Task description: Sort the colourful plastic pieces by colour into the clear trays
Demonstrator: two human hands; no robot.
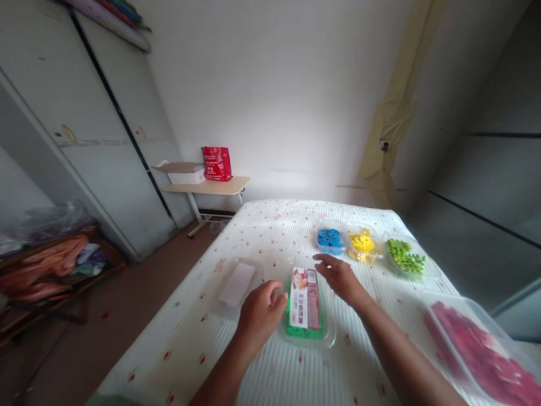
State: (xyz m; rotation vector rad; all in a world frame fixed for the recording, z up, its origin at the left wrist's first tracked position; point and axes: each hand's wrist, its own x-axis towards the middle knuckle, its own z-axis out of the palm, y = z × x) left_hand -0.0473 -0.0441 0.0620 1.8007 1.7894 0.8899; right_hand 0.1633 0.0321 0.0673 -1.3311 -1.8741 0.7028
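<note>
A clear plastic box (329, 332) with green pieces inside lies in front of me, a red and white printed label (305, 299) across its top. My left hand (262, 307) is at the box's left edge, thumb and forefinger apart; whether it touches the rim I cannot tell. Above the box's far right corner is my right hand (338, 275), fingers stretched out and holding nothing. To the left lies a clear, shallow plastic lid or tray (215, 304) with a pale rectangle (239, 283) on it.
Farther back on the spotted white cover (270, 231) stand clear boxes of blue pieces (330, 239), yellow pieces (362, 242) and light green pieces (404, 255). A larger box of pink-red pieces (486, 349) is at right. Beyond, a small table (228, 185) bears a red bag (217, 163).
</note>
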